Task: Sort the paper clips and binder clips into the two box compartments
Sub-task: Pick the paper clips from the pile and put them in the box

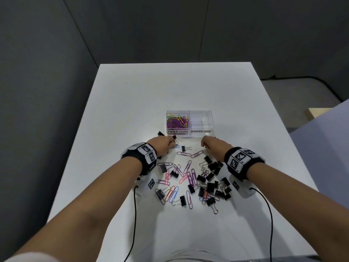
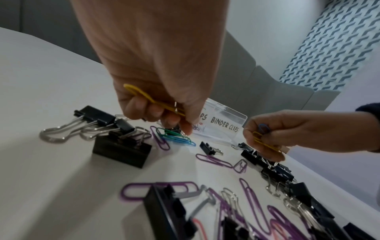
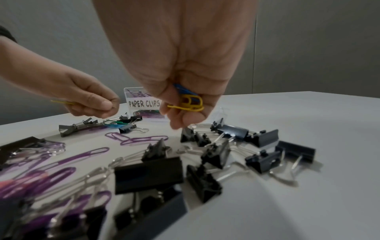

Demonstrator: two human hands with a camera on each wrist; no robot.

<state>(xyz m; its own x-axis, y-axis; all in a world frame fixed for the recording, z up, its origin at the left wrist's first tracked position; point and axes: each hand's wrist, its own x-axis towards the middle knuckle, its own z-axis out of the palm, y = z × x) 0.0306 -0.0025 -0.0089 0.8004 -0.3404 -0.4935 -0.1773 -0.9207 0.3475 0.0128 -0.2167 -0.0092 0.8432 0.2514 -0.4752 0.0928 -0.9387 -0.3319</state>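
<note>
A clear two-compartment box [image 1: 189, 132] stands mid-table; its left half, labelled PAPER CLIPS, holds several coloured paper clips [image 1: 177, 121], and the right half, labelled BINDER CLIPS [image 1: 201, 121], looks bare. My left hand [image 1: 164, 146] sits just below the box's left corner, its curled fingers gripping a yellow paper clip [image 2: 152, 99]. Green and blue paper clips [image 2: 174, 137] lie under its fingertips. My right hand [image 1: 212, 146] hovers below the box's right half, pinching yellow and blue paper clips [image 3: 190, 100]. Black binder clips [image 1: 213, 183] and purple, pink and blue paper clips [image 1: 186, 173] lie scattered between my wrists.
The white table [image 1: 132, 103] runs far beyond the box, with dark wall panels behind. Black cables [image 1: 134, 214] trail from both wrist bands toward the near edge. A lone binder clip [image 1: 160, 133] lies left of the box. A wooden block [image 1: 317, 111] shows at far right.
</note>
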